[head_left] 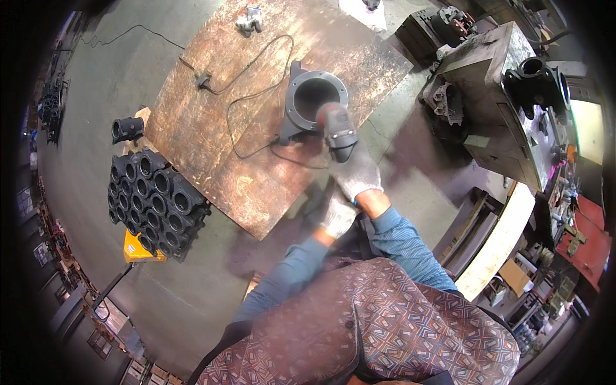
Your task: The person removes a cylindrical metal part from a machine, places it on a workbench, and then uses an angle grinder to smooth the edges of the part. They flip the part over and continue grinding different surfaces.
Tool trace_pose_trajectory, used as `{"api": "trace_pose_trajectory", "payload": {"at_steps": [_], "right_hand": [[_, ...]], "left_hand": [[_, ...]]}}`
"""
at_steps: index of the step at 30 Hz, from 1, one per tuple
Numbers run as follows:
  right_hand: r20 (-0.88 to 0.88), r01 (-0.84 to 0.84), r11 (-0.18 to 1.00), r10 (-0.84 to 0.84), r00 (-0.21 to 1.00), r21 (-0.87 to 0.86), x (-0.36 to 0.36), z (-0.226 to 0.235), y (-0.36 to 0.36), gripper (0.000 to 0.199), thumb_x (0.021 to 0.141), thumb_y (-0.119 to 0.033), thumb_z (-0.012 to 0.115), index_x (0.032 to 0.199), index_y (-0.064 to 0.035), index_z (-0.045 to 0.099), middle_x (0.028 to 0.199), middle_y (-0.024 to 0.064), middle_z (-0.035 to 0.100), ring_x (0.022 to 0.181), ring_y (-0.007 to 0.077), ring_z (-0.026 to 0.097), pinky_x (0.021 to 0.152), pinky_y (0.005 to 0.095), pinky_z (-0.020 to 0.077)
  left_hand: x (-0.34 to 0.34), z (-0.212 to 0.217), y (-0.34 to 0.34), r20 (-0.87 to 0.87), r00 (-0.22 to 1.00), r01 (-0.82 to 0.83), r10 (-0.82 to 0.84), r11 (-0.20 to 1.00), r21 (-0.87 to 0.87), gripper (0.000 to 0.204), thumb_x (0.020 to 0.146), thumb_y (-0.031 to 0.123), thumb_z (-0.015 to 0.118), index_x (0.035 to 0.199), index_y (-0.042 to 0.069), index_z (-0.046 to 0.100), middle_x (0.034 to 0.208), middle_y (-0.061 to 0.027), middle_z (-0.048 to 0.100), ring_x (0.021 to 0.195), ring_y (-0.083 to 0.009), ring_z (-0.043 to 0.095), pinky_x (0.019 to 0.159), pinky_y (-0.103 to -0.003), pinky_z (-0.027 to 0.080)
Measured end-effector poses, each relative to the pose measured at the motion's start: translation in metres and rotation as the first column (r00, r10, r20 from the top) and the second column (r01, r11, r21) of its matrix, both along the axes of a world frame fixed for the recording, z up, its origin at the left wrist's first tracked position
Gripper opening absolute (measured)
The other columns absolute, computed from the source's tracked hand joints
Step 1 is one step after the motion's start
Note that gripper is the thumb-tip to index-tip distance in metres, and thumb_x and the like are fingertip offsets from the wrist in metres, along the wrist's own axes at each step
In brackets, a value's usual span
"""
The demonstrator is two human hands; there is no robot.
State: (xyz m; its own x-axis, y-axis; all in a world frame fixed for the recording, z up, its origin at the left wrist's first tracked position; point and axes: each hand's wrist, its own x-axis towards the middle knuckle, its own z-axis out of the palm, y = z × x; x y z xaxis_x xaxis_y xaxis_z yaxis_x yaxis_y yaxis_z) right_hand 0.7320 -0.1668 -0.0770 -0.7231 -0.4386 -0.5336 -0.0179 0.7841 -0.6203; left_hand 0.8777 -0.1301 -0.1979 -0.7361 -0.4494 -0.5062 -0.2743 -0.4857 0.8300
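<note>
A grey-and-black angle grinder (341, 135) with a reddish head is held against the near right rim of a dark metal casting (292, 106). The casting has a round, flanged opening with bolt holes and stands on a scratched wooden board. My right hand (358, 174), in a whitish glove, is closed around the grinder's body. Just below and to its left, my gloved left hand (338, 215) is closed at the rear end of the tool. Its fingers are blurred and partly covered by my right wrist.
A thin black cable (229, 119) loops across the wooden board (212, 147). Crumpled gloves (249, 22) lie at its far edge. On the left, several dark castings (154, 199) are stacked over a yellow pallet jack (142, 249). A metal cabinet (497, 83) bearing castings stands right.
</note>
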Motion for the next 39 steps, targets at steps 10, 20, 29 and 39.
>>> {"api": "trace_pose_trajectory", "payload": {"at_steps": [10, 20, 29, 39], "right_hand": [[0.060, 0.000, 1.000, -0.001, 0.998, 0.021, -0.040, 0.003, -0.007, 0.073, 0.078, -0.043, 0.077, 0.132, 0.0017, 0.056, 0.108, 0.0331, 0.069, 0.108, 0.0490, 0.066, 0.091, 0.0501, 0.0529], [-0.030, 0.011, 1.000, -0.012, 0.999, -0.027, -0.055, 0.013, -0.024, 0.064, 0.076, -0.040, 0.078, 0.116, 0.0080, 0.063, 0.100, 0.0328, 0.070, 0.102, 0.0480, 0.069, 0.088, 0.0485, 0.0545], [0.004, -0.021, 0.992, 0.021, 1.000, 0.121, -0.072, 0.010, -0.063, 0.070, 0.076, -0.035, 0.074, 0.125, 0.0098, 0.052, 0.112, 0.0355, 0.068, 0.107, 0.0487, 0.068, 0.092, 0.0509, 0.0531], [0.014, -0.193, 0.974, 0.192, 0.981, 0.116, -0.047, 0.005, -0.124, 0.065, 0.078, -0.026, 0.071, 0.132, 0.0045, 0.051, 0.116, 0.0271, 0.070, 0.109, 0.0429, 0.069, 0.096, 0.0444, 0.0532]], "left_hand": [[-0.028, -0.006, -0.018, 0.010, 0.999, 0.053, -0.053, 0.996, 0.065, 0.062, 0.084, 0.006, 0.077, 0.138, 0.002, 0.047, 0.127, -0.0136, 0.061, 0.113, -0.0230, 0.061, 0.091, -0.037, 0.056], [-0.058, -0.017, -0.028, 0.007, 0.997, 0.071, -0.071, 0.983, -0.170, 0.056, 0.079, 0.016, 0.080, 0.127, 0.001, 0.055, 0.109, -0.0141, 0.067, 0.092, -0.0243, 0.066, 0.081, -0.042, 0.056], [-0.087, 0.008, -0.075, 0.091, 0.989, 0.145, -0.115, 0.854, -0.500, 0.057, 0.073, 0.021, 0.078, 0.122, 0.000, 0.056, 0.108, -0.0215, 0.068, 0.101, -0.0361, 0.066, 0.087, -0.043, 0.054], [-0.059, -0.035, -0.108, -0.133, 0.985, -0.148, 0.106, 0.921, -0.360, 0.040, 0.089, 0.007, 0.072, 0.124, 0.001, 0.055, 0.112, -0.0106, 0.062, 0.098, -0.0225, 0.062, 0.083, -0.037, 0.056]]}}
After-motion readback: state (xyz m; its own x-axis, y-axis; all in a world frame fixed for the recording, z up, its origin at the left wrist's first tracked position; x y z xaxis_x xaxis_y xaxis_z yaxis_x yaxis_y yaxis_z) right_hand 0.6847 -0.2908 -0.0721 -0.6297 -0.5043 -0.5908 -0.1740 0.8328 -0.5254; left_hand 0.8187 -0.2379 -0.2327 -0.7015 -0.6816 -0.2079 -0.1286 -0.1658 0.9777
